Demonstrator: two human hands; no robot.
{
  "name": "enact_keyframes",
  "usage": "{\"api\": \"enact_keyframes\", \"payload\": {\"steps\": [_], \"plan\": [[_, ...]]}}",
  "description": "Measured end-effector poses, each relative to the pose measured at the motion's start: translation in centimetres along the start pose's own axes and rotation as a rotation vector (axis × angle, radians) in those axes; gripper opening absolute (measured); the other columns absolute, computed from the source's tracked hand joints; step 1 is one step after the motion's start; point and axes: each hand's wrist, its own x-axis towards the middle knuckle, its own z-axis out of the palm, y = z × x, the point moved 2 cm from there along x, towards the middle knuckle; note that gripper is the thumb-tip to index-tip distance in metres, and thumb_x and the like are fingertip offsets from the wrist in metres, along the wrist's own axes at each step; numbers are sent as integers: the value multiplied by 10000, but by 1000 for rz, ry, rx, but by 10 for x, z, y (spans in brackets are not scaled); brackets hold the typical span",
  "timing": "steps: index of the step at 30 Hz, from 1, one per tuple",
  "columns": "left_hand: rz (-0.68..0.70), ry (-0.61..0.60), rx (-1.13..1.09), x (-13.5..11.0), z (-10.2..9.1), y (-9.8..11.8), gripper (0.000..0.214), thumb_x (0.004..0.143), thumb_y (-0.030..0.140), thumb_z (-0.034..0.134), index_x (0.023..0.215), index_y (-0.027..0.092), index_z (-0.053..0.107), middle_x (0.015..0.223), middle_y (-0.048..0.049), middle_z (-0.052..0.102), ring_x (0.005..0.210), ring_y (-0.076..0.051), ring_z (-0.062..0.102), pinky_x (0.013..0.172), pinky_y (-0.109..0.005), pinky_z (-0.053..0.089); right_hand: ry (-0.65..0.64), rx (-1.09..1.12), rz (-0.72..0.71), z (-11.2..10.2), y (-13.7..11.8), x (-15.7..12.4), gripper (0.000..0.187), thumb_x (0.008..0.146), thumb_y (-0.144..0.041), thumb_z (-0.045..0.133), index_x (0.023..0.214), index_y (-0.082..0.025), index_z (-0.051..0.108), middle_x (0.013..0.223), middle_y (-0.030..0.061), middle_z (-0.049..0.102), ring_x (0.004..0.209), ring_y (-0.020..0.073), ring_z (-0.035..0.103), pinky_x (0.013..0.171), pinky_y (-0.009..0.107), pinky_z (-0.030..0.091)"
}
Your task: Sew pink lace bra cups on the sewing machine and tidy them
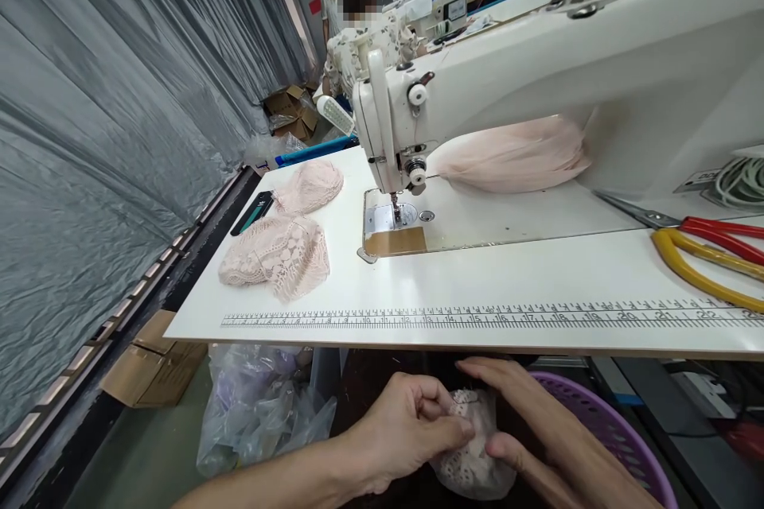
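Below the table's front edge, a pale pink lace bra cup (471, 457) is between my hands. My left hand (409, 429) pinches its upper left edge between thumb and curled fingers. On the other side, my right hand (525, 421) has its fingers stretched out and apart from the thumb, whose tip touches the cup's right edge. Two more pale pink lace pieces, a nearer one (278, 254) and a farther one (310, 187), lie at the left of the white table (477, 278). Both hands are away from the sewing machine (387, 135).
Scissors (680, 227) with red and yellow handles lie at the table's right. Pale pink mesh (513, 155) rests under the machine arm. A purple basket (614, 429) stands beneath, right; plastic bags (256, 406) and a cardboard box (152, 362) sit left. A person (364, 40) sits beyond.
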Motion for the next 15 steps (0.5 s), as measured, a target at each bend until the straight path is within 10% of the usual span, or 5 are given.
{"api": "enact_keyframes", "payload": {"steps": [3, 7, 15], "plan": [[21, -76, 53, -4, -6, -3, 372, 603, 407, 763, 628, 122, 524, 548, 46, 507, 502, -45, 394, 497, -185, 288, -281, 157, 145, -1, 4, 7, 421, 871, -502, 519, 1186, -228, 578, 1179, 104, 610, 1142, 282, 539, 968, 403, 423], [-1, -103, 111, -8, -17, -7, 331, 581, 340, 788, 707, 105, 592, 614, 22, 566, 547, -71, 453, 532, -194, 338, -509, 438, 291, -1, -8, 18, 415, 838, -578, 521, 671, -198, 526, 645, -32, 454, 616, 142, 465, 565, 230, 382], [172, -17, 420, -18, -26, -7, 170, 640, 255, 785, 697, 135, 681, 583, 50, 523, 564, -69, 459, 521, -167, 326, -357, 328, 141, 4, -17, 12, 405, 938, -469, 455, 644, -198, 518, 640, -19, 522, 617, 133, 511, 577, 216, 377]]}}
